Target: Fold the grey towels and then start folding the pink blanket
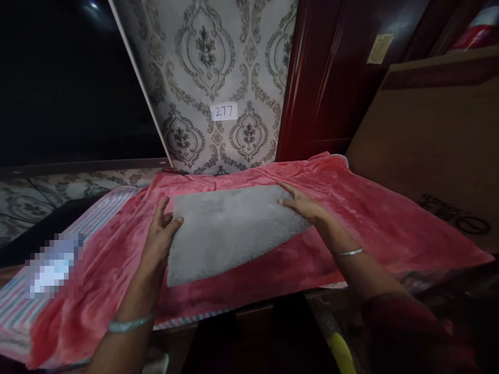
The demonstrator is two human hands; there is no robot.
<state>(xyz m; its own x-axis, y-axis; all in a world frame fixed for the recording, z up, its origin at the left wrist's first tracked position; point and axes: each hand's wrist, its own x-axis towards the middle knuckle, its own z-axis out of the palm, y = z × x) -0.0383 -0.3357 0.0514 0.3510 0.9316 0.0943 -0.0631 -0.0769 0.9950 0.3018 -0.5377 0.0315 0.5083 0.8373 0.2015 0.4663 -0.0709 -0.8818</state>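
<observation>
On pink blanket, both hands' fingers pinch grey towel

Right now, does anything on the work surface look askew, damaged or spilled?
Nothing spilled or damaged. The folded grey towel lies slightly skewed on the pink blanket, held at its side edges by the left hand and right hand.

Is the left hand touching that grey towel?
Touching: the head view shows the left hand with its thumb lying on the grey towel at its left edge.
</observation>
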